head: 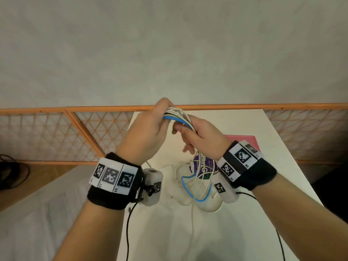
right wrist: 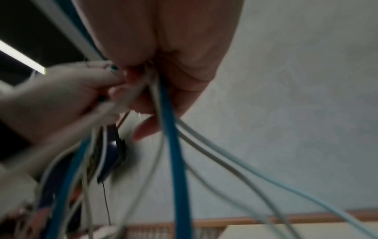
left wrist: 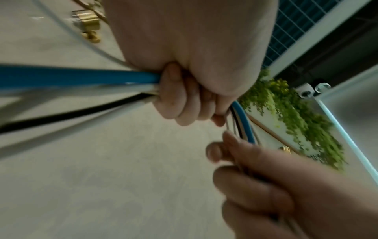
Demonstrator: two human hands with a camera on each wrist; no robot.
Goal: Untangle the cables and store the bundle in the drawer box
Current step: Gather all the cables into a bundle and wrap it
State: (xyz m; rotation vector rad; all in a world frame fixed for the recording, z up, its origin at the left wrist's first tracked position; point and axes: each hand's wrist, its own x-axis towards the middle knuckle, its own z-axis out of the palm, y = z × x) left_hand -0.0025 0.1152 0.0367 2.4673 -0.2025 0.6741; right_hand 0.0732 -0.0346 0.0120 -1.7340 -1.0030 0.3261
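Observation:
I hold a bundle of white, blue and black cables (head: pixel 178 117) in both hands above the white table (head: pixel 244 232). My left hand (head: pixel 160 117) grips one side in a fist, and the blue cable (left wrist: pixel 81 76) runs out of the left hand (left wrist: pixel 184 103). My right hand (head: pixel 186 132) grips the other side with curled fingers. Loose loops (head: pixel 195 187) hang from it down to the table, and the blue cable (right wrist: pixel 174 153) drops below the right hand (right wrist: pixel 149 84). A pink box (head: pixel 246 138) lies behind my right wrist, mostly hidden.
A purple printed item (head: pixel 206 167) and a white rounded object (head: pixel 209 206) lie under the hanging loops. An orange-framed lattice rail (head: pixel 75 132) runs behind the table. Black cords (head: pixel 128 232) trail from both wrist cameras. A dark cable coil (head: pixel 13 172) sits at the far left.

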